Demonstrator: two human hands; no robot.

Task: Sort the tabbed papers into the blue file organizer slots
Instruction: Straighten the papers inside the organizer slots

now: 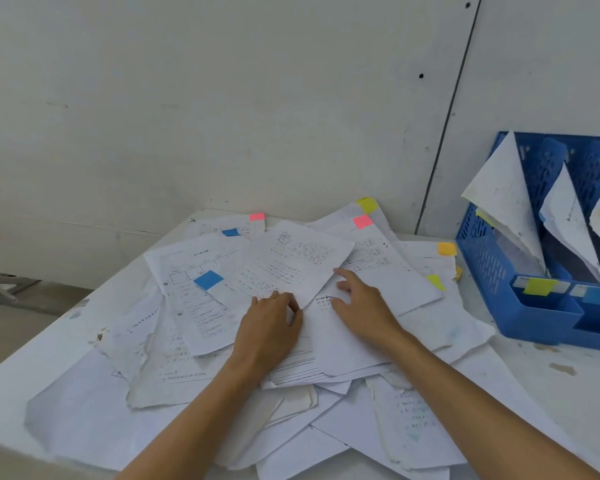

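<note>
My left hand (272, 327) pinches, it seems, the lower corner of the top sheet (291, 261); my right hand (362, 306) lies spread and flat on the papers (343, 351) heaped on the tabletop (49, 341). I should peel off only this sheet, find its tab, then reach the blue file organizer (482, 258) at the right.

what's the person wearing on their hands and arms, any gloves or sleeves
Nothing that shows. The left hand and right hand are bare, with no gloves, rings or watch visible. The left forearm and right forearm are bare to the frame edge, no sleeve in view.
</note>
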